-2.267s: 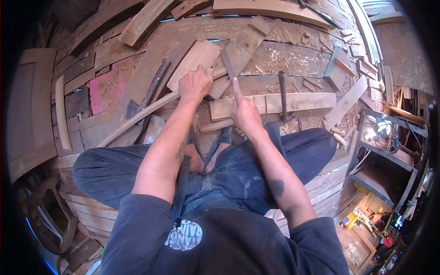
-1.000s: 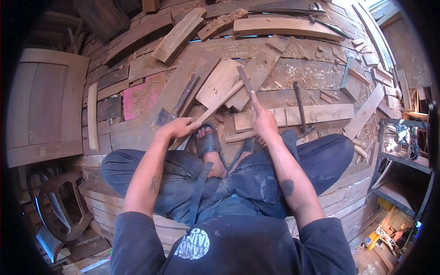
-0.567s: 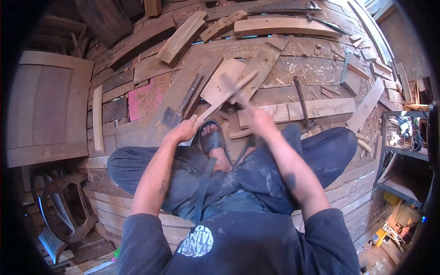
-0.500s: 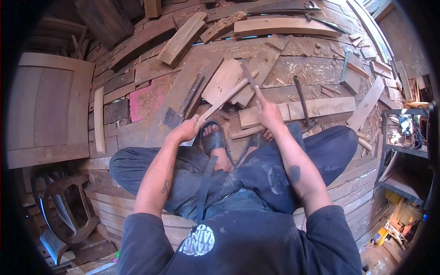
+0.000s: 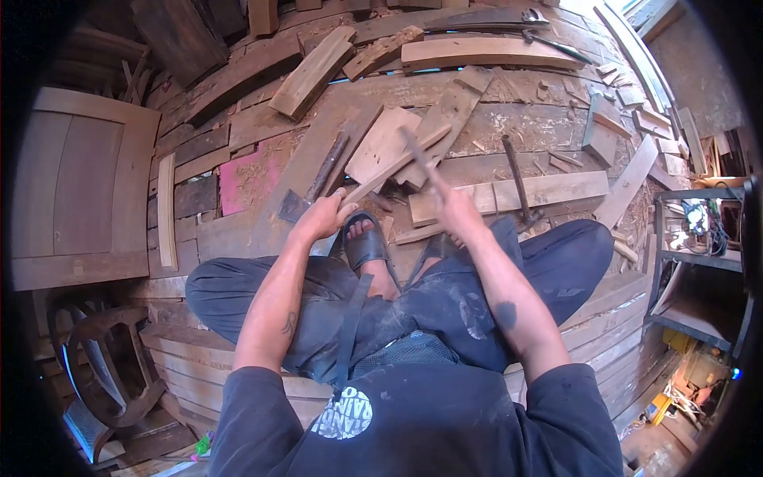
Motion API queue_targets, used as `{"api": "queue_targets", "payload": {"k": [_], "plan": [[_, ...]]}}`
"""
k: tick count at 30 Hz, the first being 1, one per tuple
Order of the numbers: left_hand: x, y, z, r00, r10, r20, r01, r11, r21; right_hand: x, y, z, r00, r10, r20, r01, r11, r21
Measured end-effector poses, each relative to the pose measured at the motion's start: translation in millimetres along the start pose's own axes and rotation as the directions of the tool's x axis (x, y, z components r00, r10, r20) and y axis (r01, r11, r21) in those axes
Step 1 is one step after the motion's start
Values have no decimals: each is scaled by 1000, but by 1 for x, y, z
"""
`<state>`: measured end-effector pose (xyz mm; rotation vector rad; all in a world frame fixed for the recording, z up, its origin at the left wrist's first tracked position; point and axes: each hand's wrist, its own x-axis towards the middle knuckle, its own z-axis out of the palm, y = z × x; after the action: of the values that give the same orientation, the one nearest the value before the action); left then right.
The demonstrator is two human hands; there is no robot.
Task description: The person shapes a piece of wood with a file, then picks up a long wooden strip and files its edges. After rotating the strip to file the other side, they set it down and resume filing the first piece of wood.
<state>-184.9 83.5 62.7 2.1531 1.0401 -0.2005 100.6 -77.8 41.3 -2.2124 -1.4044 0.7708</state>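
Observation:
My left hand (image 5: 321,218) is closed around the near end of a narrow wooden stick (image 5: 395,168), which slants up to the right. The stick's far part lies over a pale wooden block (image 5: 385,141). My right hand (image 5: 459,213) grips a long flat tool that looks like a file (image 5: 420,156); its blade is blurred by motion and crosses the stick, though contact is hard to make out. Left of the block, a hatchet (image 5: 297,204) lies with its handle pointing away. A hammer (image 5: 517,176) rests on the boards right of my right hand.
My sandalled feet (image 5: 366,242) are just below the stick. Planks (image 5: 548,191), offcuts and shavings cover the wooden floor around me. A second hammer (image 5: 556,46) lies at the far right. A panelled wooden door (image 5: 87,195) stands left, and a metal shelf (image 5: 699,261) right.
My right hand has moved slightly left and toward me, bringing the tool's blade along the stick. My left hand has stayed nearly in place. The whole view has shifted slightly.

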Motion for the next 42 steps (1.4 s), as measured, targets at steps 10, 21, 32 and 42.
{"api": "queue_targets", "payload": {"k": [10, 21, 32, 42], "plan": [[14, 4, 6, 999, 5, -46, -4, 999, 38, -4, -27, -13, 964, 163, 210, -248, 837, 487], [19, 12, 12, 998, -55, -10, 55, 997, 55, 2, -10, 11, 997, 28, -75, -27, 1000, 3], [18, 16, 11, 998, -65, -8, 65, 994, 83, 16, 22, 20, 985, -119, -128, 114, 992, -48], [13, 14, 17, 998, -66, -24, 67, 998, 13, 15, 2, 13, 982, -132, -136, 112, 983, -143]]}}
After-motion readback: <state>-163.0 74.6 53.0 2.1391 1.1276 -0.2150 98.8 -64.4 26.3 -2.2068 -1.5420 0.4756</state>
